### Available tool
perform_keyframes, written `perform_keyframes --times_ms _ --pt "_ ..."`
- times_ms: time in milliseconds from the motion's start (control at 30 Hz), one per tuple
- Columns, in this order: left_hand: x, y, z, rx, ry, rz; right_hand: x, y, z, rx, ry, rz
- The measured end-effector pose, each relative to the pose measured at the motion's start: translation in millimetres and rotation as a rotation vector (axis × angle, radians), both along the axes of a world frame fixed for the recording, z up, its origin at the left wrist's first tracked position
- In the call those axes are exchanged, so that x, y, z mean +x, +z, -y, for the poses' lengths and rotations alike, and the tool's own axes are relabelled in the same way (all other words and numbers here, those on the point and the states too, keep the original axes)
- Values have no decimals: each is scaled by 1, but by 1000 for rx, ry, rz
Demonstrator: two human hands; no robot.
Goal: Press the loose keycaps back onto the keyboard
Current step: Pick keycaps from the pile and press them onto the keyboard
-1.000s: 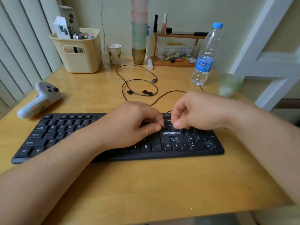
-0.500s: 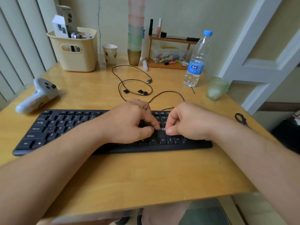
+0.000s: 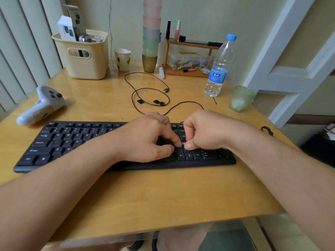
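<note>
The black keyboard (image 3: 78, 142) lay lengthwise across the frame's middle. Both hands met above its arrow keys, left hand (image 3: 145, 138) and right hand (image 3: 204, 131) curled, fingertips pressing down; whether they pinched a keycap I could not tell. Three loose keycaps (image 3: 156, 102) sat beyond the hands, toward upper centre, about equally near either.

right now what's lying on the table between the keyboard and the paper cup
In the head view, a looping black cable and three loose keycaps lie on the table between keyboard and paper cup.
</note>
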State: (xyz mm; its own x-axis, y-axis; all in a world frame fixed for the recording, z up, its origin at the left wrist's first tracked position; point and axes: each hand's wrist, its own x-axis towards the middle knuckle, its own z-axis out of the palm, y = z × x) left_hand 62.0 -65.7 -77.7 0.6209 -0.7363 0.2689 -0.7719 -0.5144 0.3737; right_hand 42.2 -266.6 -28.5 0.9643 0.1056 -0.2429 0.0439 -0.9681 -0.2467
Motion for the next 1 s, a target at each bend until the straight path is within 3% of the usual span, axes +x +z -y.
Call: perform_keyframes --times_ms 500,1000 --pt "0 0 2 25 -14 13 16 21 -20 -221 132 -185" --pt "-1 4 1 50 20 39 17 6 18 75 -27 -100"
